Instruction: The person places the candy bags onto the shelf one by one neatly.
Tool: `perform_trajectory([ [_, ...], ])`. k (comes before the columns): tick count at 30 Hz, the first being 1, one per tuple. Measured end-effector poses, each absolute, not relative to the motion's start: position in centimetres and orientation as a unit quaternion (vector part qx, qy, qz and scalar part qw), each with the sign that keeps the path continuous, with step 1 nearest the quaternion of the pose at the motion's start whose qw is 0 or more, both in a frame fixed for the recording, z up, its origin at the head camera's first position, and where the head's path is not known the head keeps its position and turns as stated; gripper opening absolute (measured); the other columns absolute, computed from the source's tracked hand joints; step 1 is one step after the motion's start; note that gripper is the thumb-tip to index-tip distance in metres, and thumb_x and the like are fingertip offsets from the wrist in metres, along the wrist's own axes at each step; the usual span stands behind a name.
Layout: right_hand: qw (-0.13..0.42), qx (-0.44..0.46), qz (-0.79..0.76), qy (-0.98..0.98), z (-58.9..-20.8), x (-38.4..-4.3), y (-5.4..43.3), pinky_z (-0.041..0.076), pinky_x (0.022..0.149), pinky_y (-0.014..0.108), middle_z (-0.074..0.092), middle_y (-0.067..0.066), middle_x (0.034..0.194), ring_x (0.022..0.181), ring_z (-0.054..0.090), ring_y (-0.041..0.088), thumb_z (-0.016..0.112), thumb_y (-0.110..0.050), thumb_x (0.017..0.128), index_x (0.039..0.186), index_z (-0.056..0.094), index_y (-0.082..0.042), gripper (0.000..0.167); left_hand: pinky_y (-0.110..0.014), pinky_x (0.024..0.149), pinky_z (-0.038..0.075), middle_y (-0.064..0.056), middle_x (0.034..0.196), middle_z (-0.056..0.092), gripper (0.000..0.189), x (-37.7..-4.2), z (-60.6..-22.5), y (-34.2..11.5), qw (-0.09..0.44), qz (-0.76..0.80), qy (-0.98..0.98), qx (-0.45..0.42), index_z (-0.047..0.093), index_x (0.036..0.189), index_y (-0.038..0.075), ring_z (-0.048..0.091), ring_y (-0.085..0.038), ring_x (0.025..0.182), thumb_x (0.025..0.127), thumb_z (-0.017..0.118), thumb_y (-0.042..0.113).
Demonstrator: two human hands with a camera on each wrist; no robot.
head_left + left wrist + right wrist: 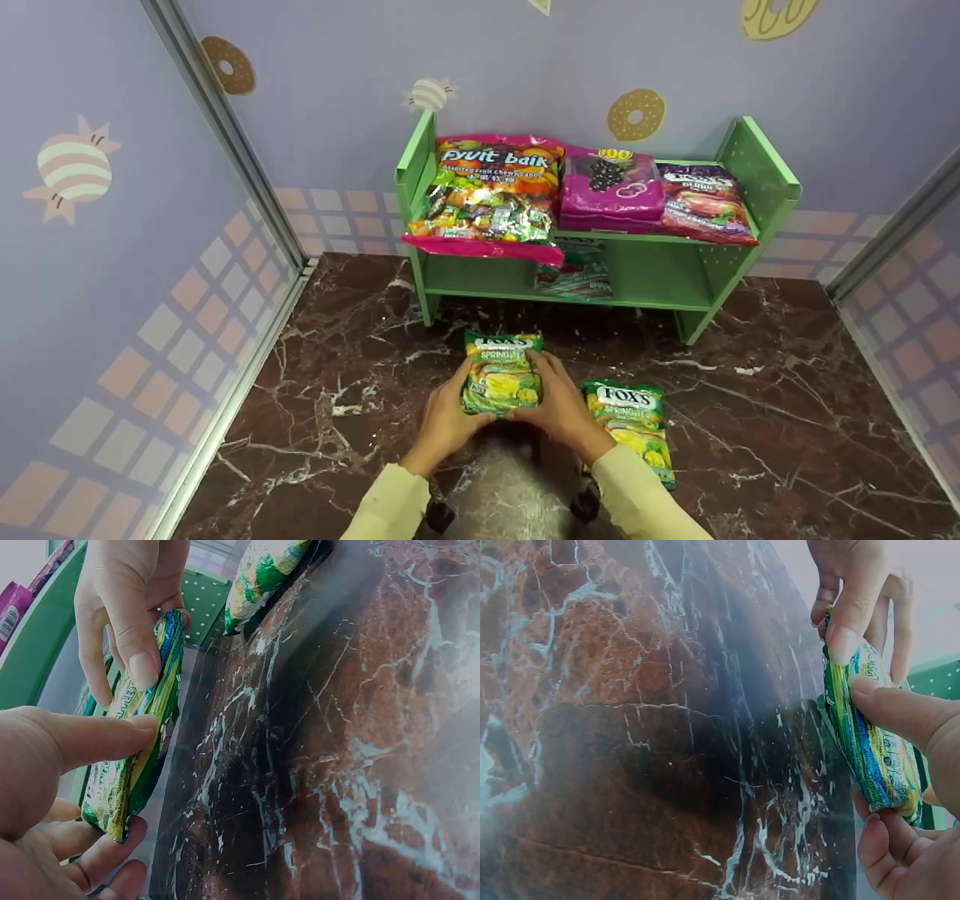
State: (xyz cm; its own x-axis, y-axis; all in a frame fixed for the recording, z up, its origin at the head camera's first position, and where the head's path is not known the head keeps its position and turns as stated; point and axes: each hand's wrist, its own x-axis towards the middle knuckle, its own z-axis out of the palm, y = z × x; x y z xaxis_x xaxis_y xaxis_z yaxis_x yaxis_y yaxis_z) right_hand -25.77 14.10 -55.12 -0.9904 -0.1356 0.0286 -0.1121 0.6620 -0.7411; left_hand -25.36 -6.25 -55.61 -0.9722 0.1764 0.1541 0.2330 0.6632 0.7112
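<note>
Between both hands, in front of the small green shelf, is a green and yellow Fox's candy bag (pixel 501 379). My left hand (pixel 448 412) grips its left edge, thumb on the near side and fingers around the back. The right hand (pixel 559 401) grips the right edge the same way, and the two thumbs nearly meet at the bottom. In the left wrist view the held candy bag (pixel 135 735) appears edge-on with fingers under it. A second Fox's candy bag (pixel 637 427) lies on the dark marble surface beside the right forearm, which partly covers it.
The green shelf (pixel 652 277) stands against the back wall. On its top level sit a fruit candy bag (pixel 495 195), a purple pack (pixel 611 195) and a berry candy bag (pixel 709 202). A green and red bag (pixel 576 274) lies on the lower level. Side panels (pixel 150 300) flank the marble floor (pixel 337 375).
</note>
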Motion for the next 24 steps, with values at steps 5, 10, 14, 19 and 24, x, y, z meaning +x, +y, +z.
perform_trajectory([
  [5, 0.01, -0.075, -0.404, 0.912, -54.7, -26.0, 13.9, 0.044, 0.101, 0.056, 0.029, 0.014, 0.156, 0.136, 0.041, 0.037, 0.086, -0.038, 0.07, 0.152, 0.031, -0.022, 0.101, -0.052, 0.094, 0.049, -0.02, 0.132, 0.059, 0.095, -25.5, -55.3, -6.4, 0.051, -0.398, -0.908, -0.118, 0.036, 0.15, 0.014, 0.059, -0.038, 0.117, 0.07, 0.087, 0.019],
  [10, 0.011, -0.08, -0.409, 0.909, -54.2, -26.2, 13.7, 0.045, 0.1, 0.056, 0.027, 0.015, 0.156, 0.136, 0.041, 0.039, 0.085, -0.037, 0.071, 0.152, 0.03, -0.021, 0.099, -0.054, 0.095, 0.049, -0.018, 0.133, 0.059, 0.095, -25.6, -54.9, -6.5, 0.056, -0.401, -0.907, -0.117, 0.035, 0.151, 0.015, 0.058, -0.039, 0.117, 0.071, 0.086, 0.018],
  [14, 0.006, -0.079, -0.407, 0.91, -53.9, -26.4, 13.5, 0.046, 0.099, 0.055, 0.027, 0.014, 0.157, 0.136, 0.042, 0.038, 0.085, -0.035, 0.072, 0.153, 0.03, -0.022, 0.099, -0.055, 0.095, 0.047, -0.017, 0.135, 0.058, 0.095, -25.6, -54.4, -6.5, 0.053, -0.403, -0.907, -0.11, 0.034, 0.152, 0.017, 0.057, -0.04, 0.116, 0.072, 0.086, 0.017],
  [19, 0.007, -0.07, -0.403, 0.912, -53.7, -26.8, 13.3, 0.046, 0.1, 0.055, 0.025, 0.012, 0.158, 0.137, 0.04, 0.037, 0.086, -0.034, 0.072, 0.153, 0.029, -0.025, 0.099, -0.054, 0.091, 0.049, -0.015, 0.134, 0.059, 0.094, -25.8, -54.0, -6.6, 0.058, -0.399, -0.909, -0.105, 0.033, 0.152, 0.018, 0.059, -0.037, 0.111, 0.073, 0.085, 0.019],
  [24, 0.014, -0.072, -0.396, 0.915, -53.2, -27.2, 13.1, 0.045, 0.101, 0.056, 0.023, 0.012, 0.159, 0.139, 0.037, 0.038, 0.085, -0.035, 0.073, 0.153, 0.028, -0.026, 0.099, -0.053, 0.09, 0.049, -0.015, 0.132, 0.06, 0.094, -26.1, -53.7, -6.7, 0.063, -0.402, -0.907, -0.104, 0.033, 0.152, 0.018, 0.059, -0.036, 0.11, 0.073, 0.085, 0.019],
])
